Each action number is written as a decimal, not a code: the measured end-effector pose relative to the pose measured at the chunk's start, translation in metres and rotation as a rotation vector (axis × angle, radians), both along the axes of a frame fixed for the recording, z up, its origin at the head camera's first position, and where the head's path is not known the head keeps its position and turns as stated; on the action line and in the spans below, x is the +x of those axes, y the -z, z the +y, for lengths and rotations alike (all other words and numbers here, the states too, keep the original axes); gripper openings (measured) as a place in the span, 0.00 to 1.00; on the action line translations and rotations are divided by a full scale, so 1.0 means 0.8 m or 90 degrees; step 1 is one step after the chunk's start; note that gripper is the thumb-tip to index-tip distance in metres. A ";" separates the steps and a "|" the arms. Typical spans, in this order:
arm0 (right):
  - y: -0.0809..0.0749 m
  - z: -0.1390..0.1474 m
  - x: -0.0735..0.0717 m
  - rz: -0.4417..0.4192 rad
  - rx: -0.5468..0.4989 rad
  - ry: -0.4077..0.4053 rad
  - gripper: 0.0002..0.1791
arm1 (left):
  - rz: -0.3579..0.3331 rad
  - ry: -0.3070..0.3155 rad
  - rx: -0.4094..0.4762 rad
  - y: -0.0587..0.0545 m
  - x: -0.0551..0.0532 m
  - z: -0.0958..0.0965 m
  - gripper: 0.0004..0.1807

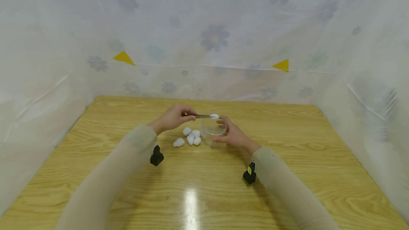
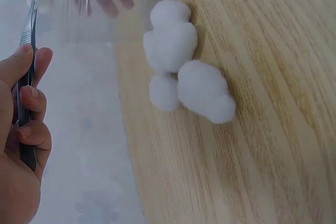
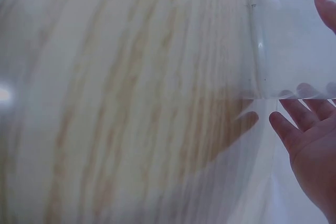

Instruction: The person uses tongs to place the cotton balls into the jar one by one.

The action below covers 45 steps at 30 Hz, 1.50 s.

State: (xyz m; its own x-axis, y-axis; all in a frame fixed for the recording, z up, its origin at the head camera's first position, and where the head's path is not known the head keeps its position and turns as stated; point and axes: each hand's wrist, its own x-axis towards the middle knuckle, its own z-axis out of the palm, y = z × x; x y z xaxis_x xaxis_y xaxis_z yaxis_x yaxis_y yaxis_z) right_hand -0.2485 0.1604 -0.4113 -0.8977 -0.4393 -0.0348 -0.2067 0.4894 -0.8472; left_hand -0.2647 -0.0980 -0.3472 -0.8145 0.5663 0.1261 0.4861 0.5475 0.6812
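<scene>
Between thumb and fingers, my left hand [image 1: 175, 117] grips metal tweezers [image 2: 27, 85] that point to the right. A white cotton ball [image 1: 214, 116] is pinched at the tips, over the mouth of a clear round container [image 1: 211, 137]. My right hand [image 1: 235, 136] holds this container from its right side, thumb at the near wall and fingers around the far side. Just left of the container, several more cotton balls [image 1: 190, 139] lie clustered on the wooden table [image 1: 204, 173]. One cotton ball [image 1: 179, 142] sits slightly apart from them, toward the left.
A pale flowered sheet [image 1: 204, 38] hangs behind the table and along both sides. Two yellow triangles, one on the left [image 1: 124, 58] and one on the right [image 1: 282, 65], show on the back sheet. Black cameras are worn at the left wrist [image 1: 157, 156] and right wrist [image 1: 250, 174].
</scene>
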 end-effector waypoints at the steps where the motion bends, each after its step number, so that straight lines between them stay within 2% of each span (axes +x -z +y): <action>1: -0.001 0.000 0.000 -0.003 0.001 -0.001 0.50 | -0.001 0.002 0.001 0.001 0.000 0.000 0.11; 7: -0.002 0.001 0.001 0.005 0.005 -0.003 0.49 | -0.012 0.004 0.002 0.002 0.004 0.001 0.11; 14: -0.001 0.001 0.001 0.009 0.018 0.001 0.50 | -0.006 -0.001 -0.009 0.004 0.004 0.003 0.11; 27: -0.001 0.001 0.003 0.005 0.000 -0.005 0.47 | -0.005 0.001 -0.019 0.007 0.001 0.008 0.11; 34: 0.001 0.002 0.003 0.032 0.004 -0.011 0.48 | 0.003 0.002 -0.026 0.008 0.002 0.010 0.12; 45: -0.004 0.000 0.003 0.003 -0.002 -0.008 0.49 | -0.011 -0.014 -0.031 0.011 0.002 0.008 0.14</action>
